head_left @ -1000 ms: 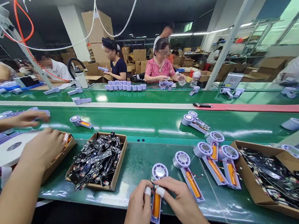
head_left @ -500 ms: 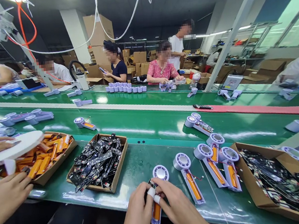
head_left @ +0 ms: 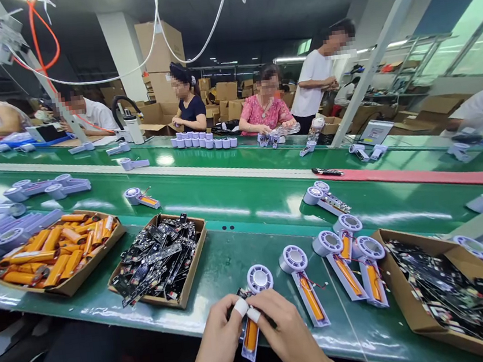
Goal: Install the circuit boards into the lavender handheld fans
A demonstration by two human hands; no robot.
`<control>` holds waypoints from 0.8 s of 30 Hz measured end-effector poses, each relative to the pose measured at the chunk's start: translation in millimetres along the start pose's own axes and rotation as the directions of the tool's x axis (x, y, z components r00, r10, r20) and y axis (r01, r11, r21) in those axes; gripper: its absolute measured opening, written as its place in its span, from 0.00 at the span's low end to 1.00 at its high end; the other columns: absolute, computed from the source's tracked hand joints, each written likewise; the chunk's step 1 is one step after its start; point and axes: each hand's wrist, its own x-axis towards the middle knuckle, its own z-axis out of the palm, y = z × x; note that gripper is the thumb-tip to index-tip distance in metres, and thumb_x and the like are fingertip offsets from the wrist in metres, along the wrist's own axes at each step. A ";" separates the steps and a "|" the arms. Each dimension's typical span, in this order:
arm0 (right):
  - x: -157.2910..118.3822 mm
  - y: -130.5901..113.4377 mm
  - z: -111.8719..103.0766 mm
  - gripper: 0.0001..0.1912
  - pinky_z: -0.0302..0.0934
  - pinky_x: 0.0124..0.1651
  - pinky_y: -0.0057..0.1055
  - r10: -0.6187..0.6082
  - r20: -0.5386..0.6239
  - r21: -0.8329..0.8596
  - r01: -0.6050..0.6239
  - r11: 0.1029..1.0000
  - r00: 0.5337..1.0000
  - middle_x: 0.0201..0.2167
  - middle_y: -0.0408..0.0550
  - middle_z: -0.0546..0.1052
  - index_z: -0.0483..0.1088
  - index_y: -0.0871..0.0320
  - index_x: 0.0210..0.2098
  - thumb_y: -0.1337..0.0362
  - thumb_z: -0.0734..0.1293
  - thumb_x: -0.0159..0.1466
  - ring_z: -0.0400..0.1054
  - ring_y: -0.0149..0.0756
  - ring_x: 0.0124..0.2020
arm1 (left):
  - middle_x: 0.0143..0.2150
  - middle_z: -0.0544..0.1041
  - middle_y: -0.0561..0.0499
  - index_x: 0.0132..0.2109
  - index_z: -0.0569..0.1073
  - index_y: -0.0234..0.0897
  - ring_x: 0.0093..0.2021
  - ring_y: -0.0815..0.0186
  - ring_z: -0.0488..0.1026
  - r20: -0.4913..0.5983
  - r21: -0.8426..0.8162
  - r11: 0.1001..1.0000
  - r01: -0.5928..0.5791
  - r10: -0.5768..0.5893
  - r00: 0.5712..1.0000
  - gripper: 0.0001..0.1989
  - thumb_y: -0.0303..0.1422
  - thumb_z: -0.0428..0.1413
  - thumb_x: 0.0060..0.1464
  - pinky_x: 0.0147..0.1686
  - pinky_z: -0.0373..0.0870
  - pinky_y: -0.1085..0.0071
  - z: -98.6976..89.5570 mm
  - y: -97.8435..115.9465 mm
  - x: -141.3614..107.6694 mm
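Fingers first. Your left hand [head_left: 218,330] has thumb and index pinched together on a small dark board [head_left: 242,292], mostly hidden, only an edge peeking out past the fingertips. Your right hand [head_left: 286,326] has its fingertips drawn in against them; can't tell what, if anything, they grip. White covers [head_left: 241,307] on both thumbs.

Right under the fingers, the fan unit you're on: round head [head_left: 259,279] just beyond the fingertips, orange cell [head_left: 251,337] in the handle, just on your side of them. Its lower end reaches the bench edge.

Step in hand looks like fiddly board or lead work over the open handle; exact contact hidden. Next move probably calls for a steady pinch, gentle pull on any leads, and the handle kept from swivelling.

Outward, right of the fingers: one similar unit [head_left: 311,300] nearby, then a cluster of three [head_left: 344,265], then a carton of boards [head_left: 416,312] well off. Left: a tray of dark boards [head_left: 194,269], then a box of orange cells [head_left: 90,269] farther out. Beyond the fingers, past the bench, a green belt [head_left: 226,197] with scattered units, co-workers across.
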 end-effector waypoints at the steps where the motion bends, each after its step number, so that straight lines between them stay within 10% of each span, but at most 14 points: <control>1: 0.1 -0.7 -0.4 0.10 0.63 0.44 0.31 0.017 -0.003 0.013 -0.017 1.000 1.000 0.38 0.45 0.75 0.70 0.52 0.43 0.72 0.61 0.67 0.69 0.36 0.41 | 0.18 0.53 0.64 0.29 0.67 0.37 0.17 0.75 0.45 0.003 -0.005 1.000 0.000 0.000 1.000 0.14 0.42 0.52 0.58 0.17 0.44 0.77 0.4 -0.1 -0.5; 12: 2.8 -2.1 -0.8 0.09 0.63 0.43 0.34 0.046 -0.069 -0.141 -0.056 0.988 0.997 0.38 0.48 0.72 0.69 0.54 0.41 0.70 0.58 0.69 0.67 0.39 0.39 | 0.33 0.72 0.54 0.54 0.65 0.40 0.23 0.71 0.62 -0.060 -0.054 0.995 -0.084 0.081 0.995 0.18 0.42 0.51 0.60 0.22 0.58 0.77 1.9 -6.9 -9.7; 24: 1.1 -6.3 7.1 0.11 0.61 0.36 0.36 0.015 -0.137 -0.389 -0.068 0.919 0.990 0.36 0.49 0.70 0.68 0.53 0.41 0.73 0.58 0.66 0.65 0.42 0.35 | 0.29 0.77 0.50 0.52 0.73 0.38 0.33 0.61 0.75 -0.094 0.197 0.972 -0.131 0.152 0.984 0.16 0.31 0.48 0.61 0.34 0.72 0.70 2.2 3.9 -15.2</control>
